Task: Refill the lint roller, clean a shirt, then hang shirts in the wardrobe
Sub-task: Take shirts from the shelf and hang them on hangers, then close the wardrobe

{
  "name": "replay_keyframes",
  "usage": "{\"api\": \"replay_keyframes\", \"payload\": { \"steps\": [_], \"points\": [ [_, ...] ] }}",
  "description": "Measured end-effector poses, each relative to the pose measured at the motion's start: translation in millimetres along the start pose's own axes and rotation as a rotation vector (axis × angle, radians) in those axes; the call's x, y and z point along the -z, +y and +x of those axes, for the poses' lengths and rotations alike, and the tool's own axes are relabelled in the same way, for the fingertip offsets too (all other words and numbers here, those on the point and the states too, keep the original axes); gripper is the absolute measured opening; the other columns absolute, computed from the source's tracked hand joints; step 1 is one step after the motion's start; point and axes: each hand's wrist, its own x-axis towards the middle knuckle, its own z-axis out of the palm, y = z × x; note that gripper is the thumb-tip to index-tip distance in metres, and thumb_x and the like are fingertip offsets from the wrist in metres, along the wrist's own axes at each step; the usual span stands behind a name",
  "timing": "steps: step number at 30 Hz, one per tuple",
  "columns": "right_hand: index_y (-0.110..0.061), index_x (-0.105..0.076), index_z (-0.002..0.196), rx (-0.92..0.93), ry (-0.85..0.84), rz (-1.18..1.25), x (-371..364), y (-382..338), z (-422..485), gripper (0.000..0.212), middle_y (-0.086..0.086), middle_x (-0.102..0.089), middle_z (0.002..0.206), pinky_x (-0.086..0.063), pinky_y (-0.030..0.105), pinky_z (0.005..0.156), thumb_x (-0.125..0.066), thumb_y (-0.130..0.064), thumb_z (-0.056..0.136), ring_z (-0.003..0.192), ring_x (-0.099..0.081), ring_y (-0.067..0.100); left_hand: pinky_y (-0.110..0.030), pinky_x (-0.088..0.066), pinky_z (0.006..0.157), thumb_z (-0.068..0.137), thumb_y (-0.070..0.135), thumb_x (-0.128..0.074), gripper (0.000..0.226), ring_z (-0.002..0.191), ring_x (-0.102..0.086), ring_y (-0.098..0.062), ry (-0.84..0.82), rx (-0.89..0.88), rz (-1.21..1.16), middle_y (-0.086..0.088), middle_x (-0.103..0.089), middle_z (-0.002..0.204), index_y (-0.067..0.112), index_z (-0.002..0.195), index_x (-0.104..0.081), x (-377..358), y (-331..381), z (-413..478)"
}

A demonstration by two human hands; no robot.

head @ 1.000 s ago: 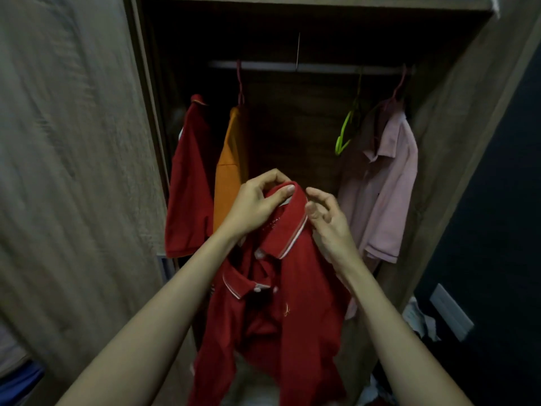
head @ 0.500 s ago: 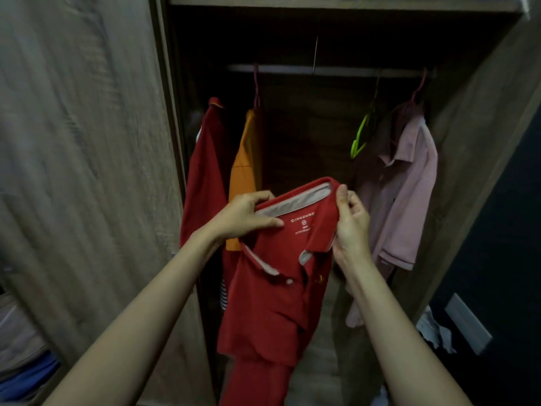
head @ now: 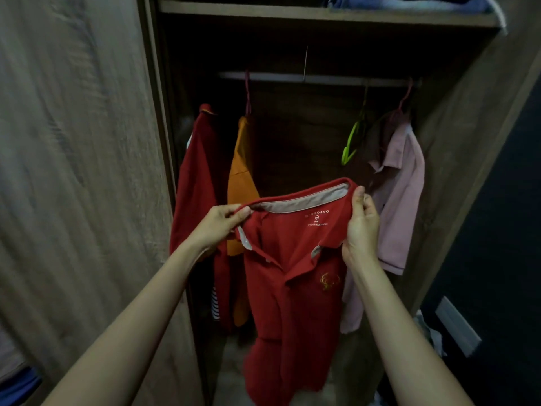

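Note:
A red polo shirt (head: 292, 288) with a pale inner collar band hangs in front of the open wardrobe, held up by its collar. My left hand (head: 218, 227) pinches the collar's left end. My right hand (head: 361, 227) grips the collar's right end. The collar is stretched wide between both hands and the shirt's body hangs straight down. Behind it the hanging rail (head: 319, 79) carries a dark red shirt (head: 194, 183), an orange shirt (head: 241, 183) and a pink shirt (head: 401, 194). An empty green hanger (head: 351, 142) hangs beside the pink shirt.
The wardrobe's wooden door (head: 79, 171) stands open on the left. A shelf (head: 322, 14) with folded clothes runs above the rail. The wardrobe's right side panel (head: 474, 171) borders a dark wall with a pale plate (head: 458, 325). Crumpled cloth (head: 430, 335) lies low at the right.
Both hands have spread apart along the collar, opening it from a bunched fold into a wide span. The shirt now hangs flatter and lower, and the view has tilted upward.

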Motion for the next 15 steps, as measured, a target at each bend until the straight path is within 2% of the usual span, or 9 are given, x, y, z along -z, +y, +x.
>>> {"api": "replay_keyframes", "payload": {
  "steps": [3, 5, 6, 8, 10, 12, 13, 15],
  "points": [
    [-0.021, -0.047, 0.070, 0.079, 0.046, -0.095, 2.2, 5.1, 2.3, 0.033, -0.005, -0.043, 0.063, -0.040, 0.022, 0.056, -0.048, -0.040, 0.097, 0.057, -0.042, 0.004, -0.023, -0.055, 0.072, 0.096, 0.029, -0.056, 0.027, 0.073, -0.069, -0.012, 0.126, 0.085, -0.265, -0.002, -0.074, 0.075, 0.008, 0.090, -0.071, -20.7, 4.8, 2.2],
    [-0.021, -0.048, 0.070, 0.137, 0.071, -0.165, 3.3, 7.7, 4.8, 0.033, -0.002, -0.046, 0.066, -0.043, 0.026, 0.061, -0.047, -0.041, 0.097, 0.062, -0.046, 0.008, -0.019, -0.055, 0.065, 0.098, 0.033, -0.054, 0.028, 0.069, -0.070, -0.009, 0.240, 0.113, -0.378, 0.001, -0.074, 0.072, 0.013, 0.088, -0.070, -36.1, 11.4, 6.6],
    [-0.021, -0.049, 0.072, 0.150, 0.084, -0.192, 3.8, 9.0, 6.6, 0.033, 0.001, -0.048, 0.069, -0.044, 0.031, 0.065, -0.047, -0.041, 0.097, 0.066, -0.048, 0.013, -0.020, -0.054, 0.068, 0.098, 0.034, -0.054, 0.029, 0.074, -0.070, -0.009, 0.321, 0.084, -0.313, 0.001, -0.074, 0.076, 0.014, 0.087, -0.071, -41.8, 14.5, 9.7],
    [-0.021, -0.049, 0.071, 0.156, 0.116, -0.226, 7.2, 10.1, 11.3, 0.034, 0.001, -0.050, 0.070, -0.046, 0.035, 0.068, -0.045, -0.043, 0.097, 0.070, -0.050, 0.018, -0.019, -0.047, 0.074, 0.097, 0.037, -0.056, 0.030, 0.077, -0.065, -0.006, 0.487, -0.052, 0.003, 0.005, -0.071, 0.079, 0.014, 0.085, -0.072, -48.2, 22.1, 14.9],
    [-0.022, -0.048, 0.068, 0.143, 0.133, -0.260, 15.3, 11.4, 18.5, 0.037, -0.003, -0.050, 0.064, -0.047, 0.034, 0.065, -0.044, -0.046, 0.097, 0.064, -0.052, 0.014, -0.006, -0.041, 0.065, 0.094, 0.038, -0.060, 0.024, 0.070, -0.061, 0.008, 0.581, -0.169, 0.137, 0.019, -0.066, 0.069, 0.023, 0.080, -0.073, -51.5, 35.2, 20.0],
    [-0.021, -0.048, 0.066, 0.121, 0.108, -0.350, 25.5, 13.1, 28.9, 0.043, -0.004, -0.052, 0.060, -0.047, 0.033, 0.062, -0.041, -0.050, 0.096, 0.059, -0.054, 0.010, -0.001, -0.040, 0.059, 0.091, 0.039, -0.064, 0.023, 0.063, -0.058, 0.018, 0.564, -0.204, 0.133, 0.028, -0.062, 0.057, 0.035, 0.069, -0.069, -54.7, 47.6, 29.2],
    [-0.018, -0.051, 0.068, 0.101, 0.086, -0.421, 29.5, 14.2, 35.8, 0.046, 0.000, -0.056, 0.064, -0.048, 0.035, 0.065, -0.039, -0.051, 0.097, 0.064, -0.058, 0.014, -0.004, -0.042, 0.058, 0.090, 0.039, -0.065, 0.026, 0.060, -0.059, 0.016, 0.536, -0.204, 0.109, 0.027, -0.062, 0.055, 0.036, 0.065, -0.067, -56.4, 52.2, 34.6],
    [-0.012, -0.059, 0.082, 0.043, 0.073, -0.558, 33.7, 16.2, 53.5, 0.048, 0.007, -0.064, 0.082, -0.047, 0.037, 0.079, -0.036, -0.051, 0.098, 0.086, -0.062, 0.024, -0.019, -0.051, 0.066, 0.089, 0.042, -0.065, 0.025, 0.065, -0.066, 0.005, 0.474, -0.172, 0.068, 0.016, -0.070, 0.063, 0.029, 0.069, -0.072, -61.5, 60.1, 46.8]
  ]
}}
